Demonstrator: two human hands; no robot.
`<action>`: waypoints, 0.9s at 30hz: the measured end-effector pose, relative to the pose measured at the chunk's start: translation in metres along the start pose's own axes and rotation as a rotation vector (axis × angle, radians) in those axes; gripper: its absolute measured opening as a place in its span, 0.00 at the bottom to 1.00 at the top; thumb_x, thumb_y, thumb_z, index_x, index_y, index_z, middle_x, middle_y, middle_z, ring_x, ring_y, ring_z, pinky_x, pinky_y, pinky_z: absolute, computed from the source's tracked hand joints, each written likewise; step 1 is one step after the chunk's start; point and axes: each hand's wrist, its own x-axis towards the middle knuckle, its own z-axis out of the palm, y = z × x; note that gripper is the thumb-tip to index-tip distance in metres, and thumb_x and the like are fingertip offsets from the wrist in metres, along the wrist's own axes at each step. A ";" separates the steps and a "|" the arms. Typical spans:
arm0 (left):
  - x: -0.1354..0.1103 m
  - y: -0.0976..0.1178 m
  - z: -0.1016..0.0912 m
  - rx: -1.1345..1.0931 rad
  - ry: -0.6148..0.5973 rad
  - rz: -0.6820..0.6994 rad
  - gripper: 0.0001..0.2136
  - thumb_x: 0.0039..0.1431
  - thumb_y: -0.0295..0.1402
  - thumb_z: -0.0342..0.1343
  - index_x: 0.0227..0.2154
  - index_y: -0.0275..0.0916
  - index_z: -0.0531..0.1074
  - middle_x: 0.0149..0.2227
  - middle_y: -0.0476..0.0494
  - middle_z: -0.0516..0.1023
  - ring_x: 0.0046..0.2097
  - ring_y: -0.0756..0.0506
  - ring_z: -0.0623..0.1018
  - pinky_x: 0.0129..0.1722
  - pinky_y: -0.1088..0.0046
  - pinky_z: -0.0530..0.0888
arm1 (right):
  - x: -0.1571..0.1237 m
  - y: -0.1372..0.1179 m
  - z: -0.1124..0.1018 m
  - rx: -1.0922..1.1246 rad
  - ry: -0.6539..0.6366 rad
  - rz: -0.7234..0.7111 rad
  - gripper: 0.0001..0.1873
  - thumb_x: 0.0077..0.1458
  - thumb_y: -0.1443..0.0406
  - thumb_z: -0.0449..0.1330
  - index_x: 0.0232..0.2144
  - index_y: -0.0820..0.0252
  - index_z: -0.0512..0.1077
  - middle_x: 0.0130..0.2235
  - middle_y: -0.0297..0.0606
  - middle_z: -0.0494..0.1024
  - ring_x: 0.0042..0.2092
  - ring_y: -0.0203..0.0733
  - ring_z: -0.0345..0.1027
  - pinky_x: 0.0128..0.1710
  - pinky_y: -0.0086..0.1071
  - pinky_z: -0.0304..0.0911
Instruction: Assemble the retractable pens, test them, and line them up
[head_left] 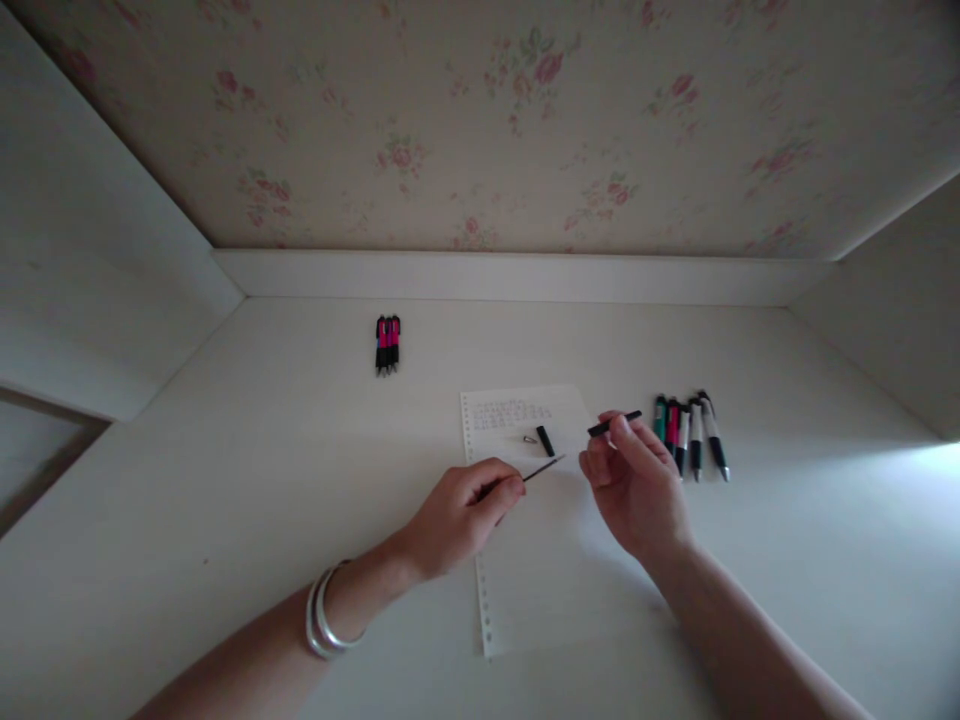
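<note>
Room left — pens (696, 440) beside right grip (641, 490).

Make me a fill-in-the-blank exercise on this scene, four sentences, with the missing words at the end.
1. The left hand holds a thin rod, and silver bangles circle the ____ of that arm.
2. The right hand holds a short tube whose colour is ____.
3. A loose silver tip and a dark piece lie on a punched sheet of ____.
4. The wallpaper is patterned with ____.

Missing words: wrist; black; paper; flowers.
</note>
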 end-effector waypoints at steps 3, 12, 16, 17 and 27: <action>0.000 0.001 0.000 0.007 -0.008 -0.012 0.16 0.67 0.44 0.49 0.32 0.37 0.71 0.22 0.55 0.63 0.25 0.52 0.62 0.26 0.75 0.58 | 0.009 -0.001 -0.008 -0.372 0.084 -0.112 0.19 0.49 0.53 0.69 0.20 0.58 0.69 0.18 0.27 0.65 0.20 0.31 0.54 0.19 0.27 0.48; 0.000 0.003 0.000 0.035 -0.016 -0.008 0.17 0.67 0.45 0.48 0.32 0.37 0.70 0.23 0.54 0.63 0.26 0.51 0.63 0.26 0.75 0.60 | 0.011 0.003 -0.015 -1.349 -0.093 -0.390 0.20 0.57 0.50 0.60 0.22 0.57 0.74 0.21 0.35 0.75 0.23 0.39 0.67 0.24 0.31 0.57; -0.001 0.003 -0.001 0.026 -0.021 -0.010 0.17 0.68 0.46 0.48 0.32 0.37 0.70 0.23 0.54 0.63 0.26 0.51 0.62 0.26 0.75 0.60 | 0.012 0.005 -0.014 -1.399 -0.153 -0.407 0.20 0.59 0.51 0.59 0.23 0.56 0.74 0.23 0.34 0.75 0.25 0.39 0.68 0.27 0.31 0.58; -0.001 0.003 -0.001 0.023 -0.022 -0.008 0.17 0.68 0.46 0.48 0.32 0.37 0.70 0.23 0.54 0.63 0.26 0.51 0.62 0.26 0.75 0.60 | 0.011 0.005 -0.014 -1.391 -0.161 -0.420 0.21 0.61 0.51 0.57 0.23 0.57 0.73 0.23 0.34 0.75 0.25 0.39 0.67 0.27 0.31 0.57; 0.004 0.001 0.003 -0.030 0.077 -0.046 0.16 0.67 0.45 0.48 0.32 0.38 0.70 0.22 0.54 0.64 0.25 0.51 0.63 0.25 0.75 0.59 | -0.016 -0.001 -0.014 -1.030 -0.323 -0.737 0.08 0.63 0.65 0.56 0.38 0.58 0.76 0.32 0.40 0.82 0.29 0.41 0.75 0.30 0.34 0.70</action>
